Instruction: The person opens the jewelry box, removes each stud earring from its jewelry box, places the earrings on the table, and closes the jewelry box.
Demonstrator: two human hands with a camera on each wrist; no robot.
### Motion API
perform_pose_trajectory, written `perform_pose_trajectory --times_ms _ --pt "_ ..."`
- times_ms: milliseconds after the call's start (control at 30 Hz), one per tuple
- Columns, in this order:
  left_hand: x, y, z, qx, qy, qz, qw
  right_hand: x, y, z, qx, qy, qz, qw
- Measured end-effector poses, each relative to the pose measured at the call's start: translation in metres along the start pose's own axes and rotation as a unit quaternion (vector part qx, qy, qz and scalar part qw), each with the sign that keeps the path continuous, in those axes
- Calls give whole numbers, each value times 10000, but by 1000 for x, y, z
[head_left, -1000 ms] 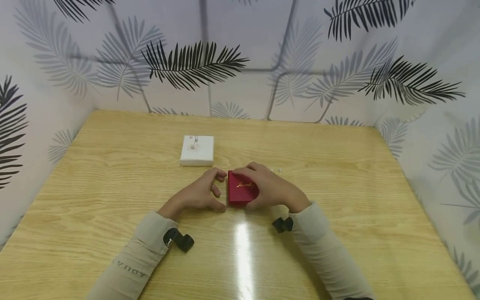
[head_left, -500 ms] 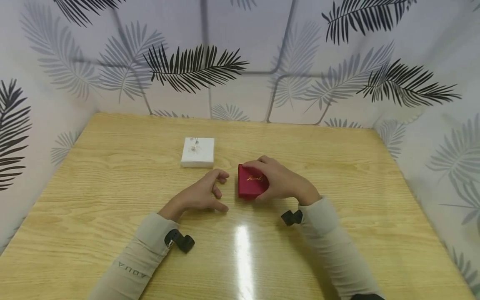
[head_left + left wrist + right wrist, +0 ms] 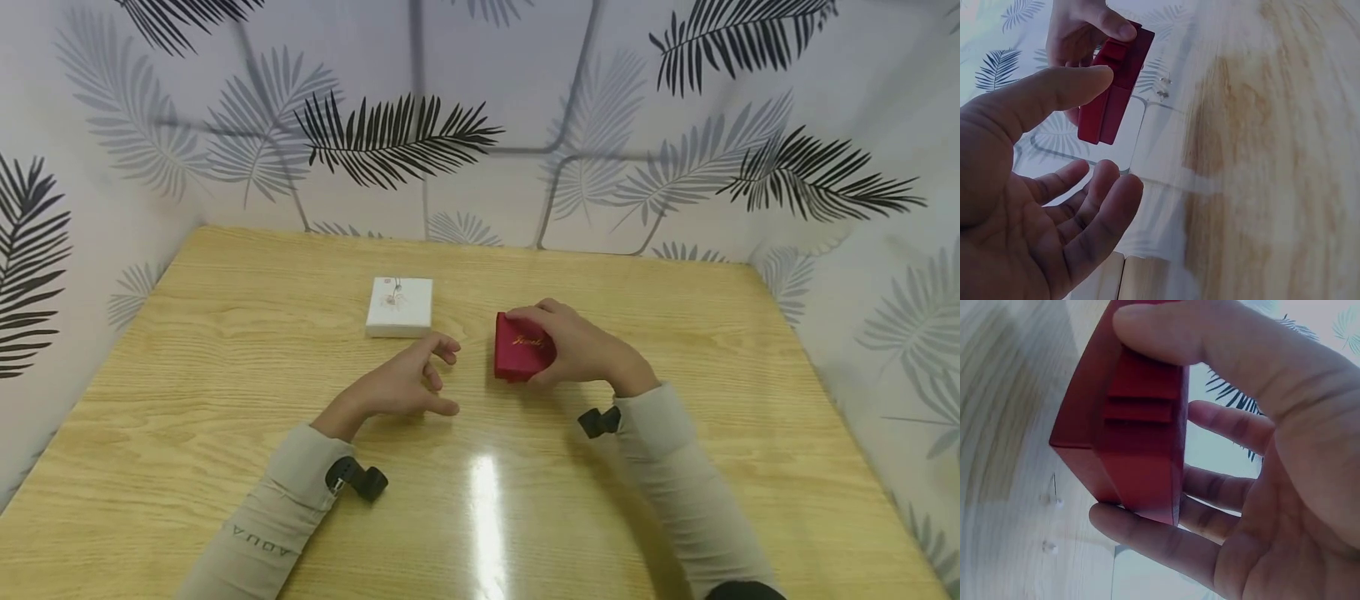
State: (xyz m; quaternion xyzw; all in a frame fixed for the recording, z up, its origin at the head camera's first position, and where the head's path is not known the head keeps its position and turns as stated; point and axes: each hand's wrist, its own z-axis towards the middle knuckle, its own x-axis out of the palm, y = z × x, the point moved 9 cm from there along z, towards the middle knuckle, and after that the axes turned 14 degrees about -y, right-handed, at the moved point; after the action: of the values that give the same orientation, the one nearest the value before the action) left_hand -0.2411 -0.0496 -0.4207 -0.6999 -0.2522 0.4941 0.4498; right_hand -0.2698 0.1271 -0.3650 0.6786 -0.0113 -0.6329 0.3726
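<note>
A small red jewelry box (image 3: pixel 516 358) with gold "Jewelry" lettering on its lid is in my right hand (image 3: pixel 588 352), thumb at the near side and fingers at the far side. The right wrist view shows the box (image 3: pixel 1141 469) from its edge, with a stepped tab under the thumb and a fingertip at its corner. It is raised over the table there. My left hand (image 3: pixel 397 385) hovers to the left, fingers loosely bent and apart from the box. In the left wrist view its palm (image 3: pixel 1029 237) holds nothing.
A white square box (image 3: pixel 400 315) with a fine necklace pictured or lying on top stands behind my left hand. Two small earring-like studs (image 3: pixel 1055 501) lie on the wooden table (image 3: pixel 247 350). A leaf-patterned curtain (image 3: pixel 480 192) borders its back and sides.
My right hand has carried the red jewelry box to the right and away from me, off from my left hand. The left hand stays almost in place, fingers a little more spread.
</note>
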Motion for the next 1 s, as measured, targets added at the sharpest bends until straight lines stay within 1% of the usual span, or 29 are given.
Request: perform_pose_trajectory --times_ms 100,200,300,533,767,867,1000 --pt "-1 -1 -1 9 -1 6 10000 -4 -4 1 15 -1 -49 10000" --pt "-5 -3 -2 121 -61 4 9999 -7 -7 3 26 3 -87 10000" --pt "-10 -6 -3 233 -124 -7 9997 -9 -12 4 121 22 -72 9999" --pt "-30 -12 -4 308 -424 53 9986 -16 -15 5 114 7 -102 9999" --pt "-49 -14 -5 475 -629 58 9969 -18 -21 8 196 58 -69 9998" --pt "-57 -14 -4 466 -682 46 9966 -19 -24 8 253 62 -81 9996" --pt "-68 -19 -1 524 -728 137 9959 -22 -27 8 305 2 -124 9995"
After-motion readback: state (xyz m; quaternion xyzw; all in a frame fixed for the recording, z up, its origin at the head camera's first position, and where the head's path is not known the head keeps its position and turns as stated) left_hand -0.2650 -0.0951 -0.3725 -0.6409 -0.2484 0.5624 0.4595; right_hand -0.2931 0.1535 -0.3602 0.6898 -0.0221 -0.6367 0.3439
